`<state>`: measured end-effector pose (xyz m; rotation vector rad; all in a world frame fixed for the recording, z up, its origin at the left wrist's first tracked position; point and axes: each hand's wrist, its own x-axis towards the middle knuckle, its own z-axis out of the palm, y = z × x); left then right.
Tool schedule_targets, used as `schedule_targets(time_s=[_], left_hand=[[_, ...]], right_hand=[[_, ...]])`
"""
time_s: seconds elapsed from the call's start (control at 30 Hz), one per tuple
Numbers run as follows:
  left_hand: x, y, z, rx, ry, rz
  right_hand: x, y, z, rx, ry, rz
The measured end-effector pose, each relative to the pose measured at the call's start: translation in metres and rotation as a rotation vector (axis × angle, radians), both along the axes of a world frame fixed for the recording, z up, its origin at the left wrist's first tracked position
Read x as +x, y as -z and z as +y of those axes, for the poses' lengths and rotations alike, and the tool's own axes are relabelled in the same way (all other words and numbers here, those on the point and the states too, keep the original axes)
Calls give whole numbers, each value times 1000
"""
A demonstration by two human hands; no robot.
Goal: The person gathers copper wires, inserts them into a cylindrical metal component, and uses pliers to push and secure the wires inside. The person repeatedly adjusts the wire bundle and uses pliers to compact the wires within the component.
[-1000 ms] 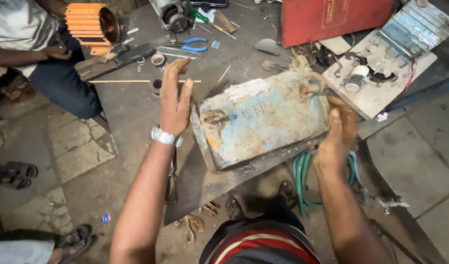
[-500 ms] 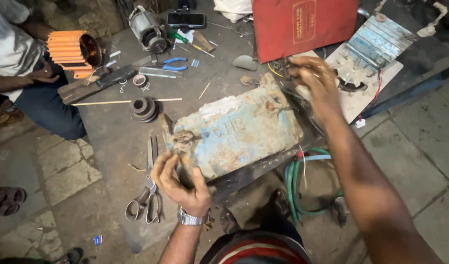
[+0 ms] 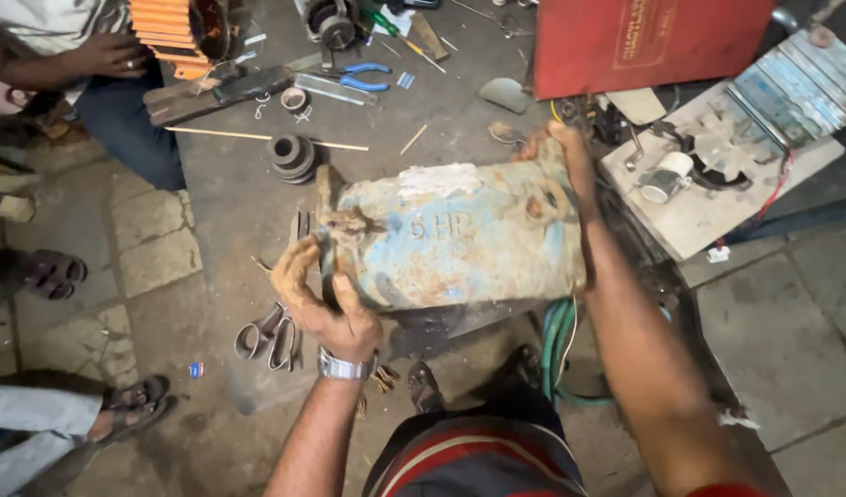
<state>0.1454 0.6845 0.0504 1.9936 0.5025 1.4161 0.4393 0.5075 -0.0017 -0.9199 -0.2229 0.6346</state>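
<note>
Gripping opposite ends of rusty pale-blue metal motor casing (image 3: pixel 455 244): left hand (image 3: pixel 322 304) clamps near end, right hand (image 3: pixel 561 161) hooks far end, likely steadying weight. Metal shears (image 3: pixel 271 331) beside left hand.

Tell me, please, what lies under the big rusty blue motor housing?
A dark metal plate pokes out beneath the motor housing, green hose beside it; the floor directly underneath is covered.

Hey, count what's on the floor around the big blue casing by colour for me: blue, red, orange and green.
Blue: 2, the rusty blue casing gripped at its ends by the left hand and the right hand, and the blue-handled pliers
Red: 1, the red box
Orange: 1, the orange finned part
Green: 1, the green hose
Total: 5
</note>
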Motion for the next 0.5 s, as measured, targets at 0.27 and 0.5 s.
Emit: schedule_targets(time_s=[0.27,0.5], left_hand=[[74,11,80,-138,360,-128],[163,-8,103,-12,604,91]], right_hand=[[-82,-2,-71,-430,497,-386],[-166,-19,-97,-576,616,-687]])
